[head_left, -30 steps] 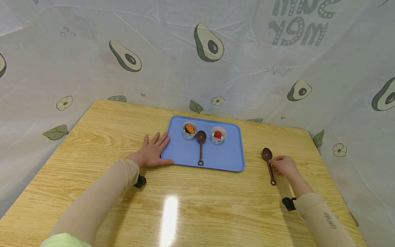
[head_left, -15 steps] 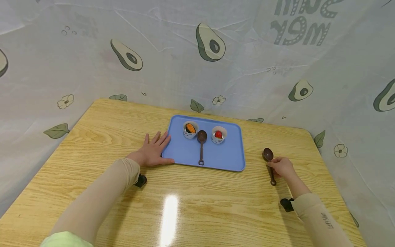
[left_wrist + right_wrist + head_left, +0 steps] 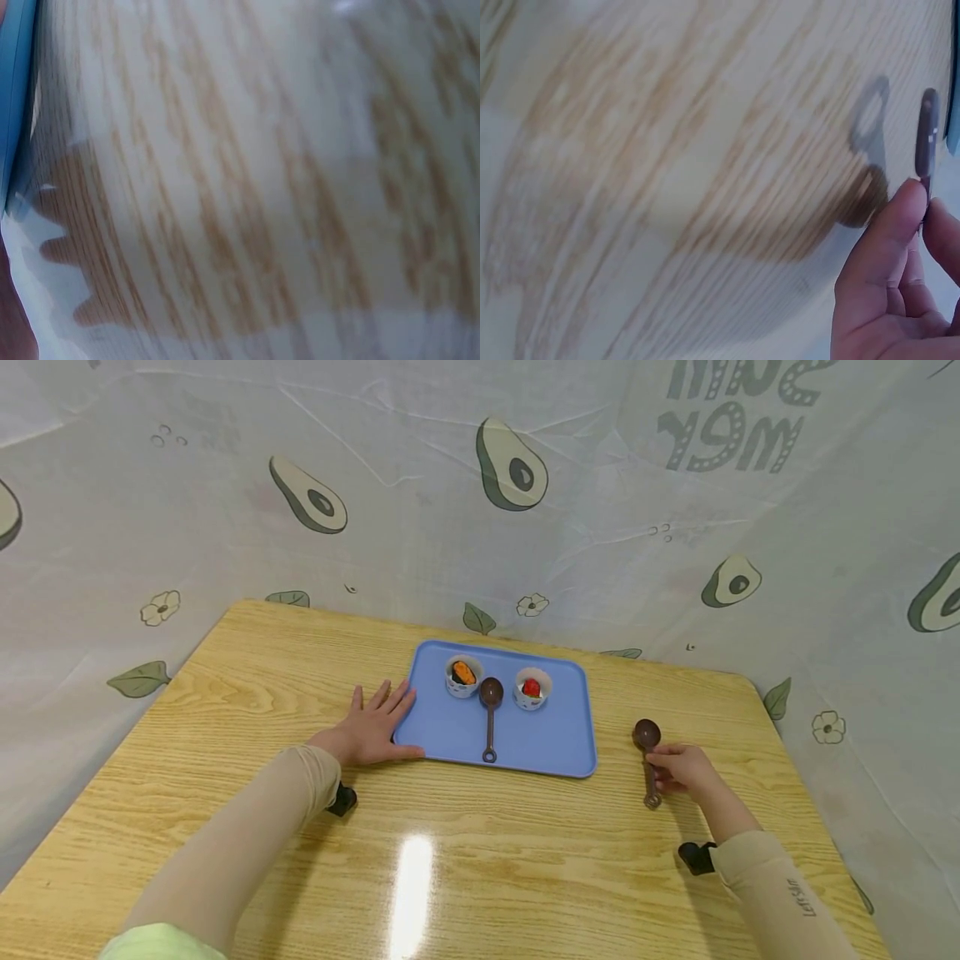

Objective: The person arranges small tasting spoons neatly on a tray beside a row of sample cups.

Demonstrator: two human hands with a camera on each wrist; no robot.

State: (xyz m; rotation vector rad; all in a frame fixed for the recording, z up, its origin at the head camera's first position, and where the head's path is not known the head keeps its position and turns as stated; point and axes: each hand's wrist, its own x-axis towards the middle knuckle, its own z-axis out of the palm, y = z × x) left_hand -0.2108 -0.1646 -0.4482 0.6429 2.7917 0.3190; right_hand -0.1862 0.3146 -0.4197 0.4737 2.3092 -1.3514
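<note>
My left hand (image 3: 367,731) lies with fingers spread at the left edge of a blue tray (image 3: 442,727), the thumb along its front edge. My right hand (image 3: 686,767) pinches the handle of a brown spoon (image 3: 647,734) to the right of the tray. In the right wrist view, thumb and finger hold the spoon (image 3: 927,135) above its shadow on the table. Another brown spoon (image 3: 491,693) lies on the tray between two patterned white cups. An orange-topped sushi piece (image 3: 463,672) sits in the left cup, a red strawberry-like piece (image 3: 531,687) in the right one.
The wooden table (image 3: 510,852) extends in front of the tray and on both sides. Behind it hangs a pale curtain (image 3: 405,527) printed with avocados. A dark wrist camera (image 3: 697,857) is worn below the right hand.
The right hand has tightened its hold on the spoon; the handle's end has swung left and the bowl has turned slightly. The left hand, tray and cups stay in place.
</note>
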